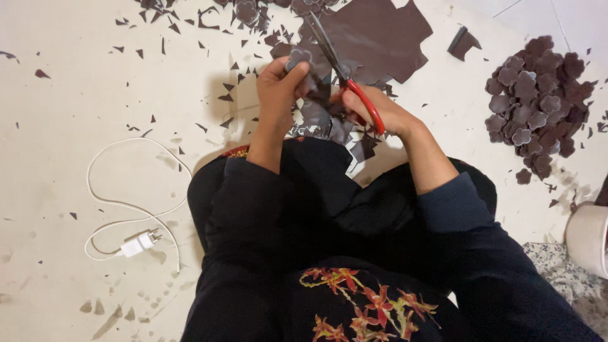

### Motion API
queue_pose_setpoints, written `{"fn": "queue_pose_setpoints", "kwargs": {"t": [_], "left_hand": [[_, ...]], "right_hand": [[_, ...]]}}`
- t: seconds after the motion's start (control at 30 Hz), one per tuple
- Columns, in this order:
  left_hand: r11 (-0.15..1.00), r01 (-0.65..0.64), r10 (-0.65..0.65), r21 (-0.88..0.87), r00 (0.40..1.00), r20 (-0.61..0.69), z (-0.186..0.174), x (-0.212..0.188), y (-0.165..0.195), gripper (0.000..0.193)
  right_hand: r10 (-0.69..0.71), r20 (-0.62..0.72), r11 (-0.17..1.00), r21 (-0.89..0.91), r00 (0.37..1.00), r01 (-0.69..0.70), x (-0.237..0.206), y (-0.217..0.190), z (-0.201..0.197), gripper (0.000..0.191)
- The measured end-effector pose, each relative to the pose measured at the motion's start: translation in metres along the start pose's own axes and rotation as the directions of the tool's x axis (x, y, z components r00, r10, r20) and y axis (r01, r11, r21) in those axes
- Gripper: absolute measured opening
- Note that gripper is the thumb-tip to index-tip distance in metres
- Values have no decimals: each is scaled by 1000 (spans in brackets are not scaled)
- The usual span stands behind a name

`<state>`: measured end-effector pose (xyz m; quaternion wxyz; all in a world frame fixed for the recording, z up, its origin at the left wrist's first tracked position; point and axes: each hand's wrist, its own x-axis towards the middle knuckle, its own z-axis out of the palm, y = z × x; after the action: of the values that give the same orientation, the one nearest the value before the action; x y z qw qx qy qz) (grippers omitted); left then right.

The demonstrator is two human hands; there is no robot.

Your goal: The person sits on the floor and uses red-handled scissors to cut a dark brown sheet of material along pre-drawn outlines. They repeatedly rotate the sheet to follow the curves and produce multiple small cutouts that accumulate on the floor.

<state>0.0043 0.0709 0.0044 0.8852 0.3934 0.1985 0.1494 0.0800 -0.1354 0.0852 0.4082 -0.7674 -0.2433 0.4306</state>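
Two bare hands meet over the lap, working a dark purple-brown cutout [299, 58] with red-handled scissors [345, 75]. The left hand [278, 88] is raised with the wrist bent, thumb and fingertips pinched shut on the small lobed cutout at its top. The right hand [373, 109] sits just beside it, fingers curled closed through the red loops, the blades pointing up and away with their tips crossing in front of a large dark sheet [380, 35] lying beyond both hands. Both forearms come out of pushed-up dark sleeves.

How far the blades are parted is hard to tell, since they overlap the dark sheet. Between and under the hands hang more dark pieces [323, 120], their shapes lost against the black clothing. Whether the cutout is still joined to a larger piece cannot be made out.

Well to the right of the right hand lies a heap of finished flower-like cutouts [535, 95], same dark colour. Small offcuts [190, 31] are scattered across the pale floor beyond the left hand. Far to the left and nearer the body, a white charger with looped cable [136, 244] lies on the floor. At the right edge a pale round container [589, 237] is cut off.
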Motion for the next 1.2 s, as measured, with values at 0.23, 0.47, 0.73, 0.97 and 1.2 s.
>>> {"fn": "queue_pose_setpoints", "kwargs": {"t": [0.23,0.47,0.73,0.97,1.2], "left_hand": [[1000,-26,26,-2,996,-90,0,2,-1,16],[1000,-15,12,-26,994,-109,1,2,4,15],[999,-30,31,16,996,-81,4,0,1,17],[999,-35,35,2,995,-95,7,-3,4,15],[998,-59,58,1,992,-108,7,-4,4,12]], "right_hand": [[43,4,998,-49,999,-43,10,4,14,104],[-49,55,994,-99,997,54,15,1,20,120],[-25,62,999,-28,998,27,15,-1,24,125],[-17,107,997,73,994,9,17,3,27,122],[-64,116,997,44,991,59,17,8,29,107]]}}
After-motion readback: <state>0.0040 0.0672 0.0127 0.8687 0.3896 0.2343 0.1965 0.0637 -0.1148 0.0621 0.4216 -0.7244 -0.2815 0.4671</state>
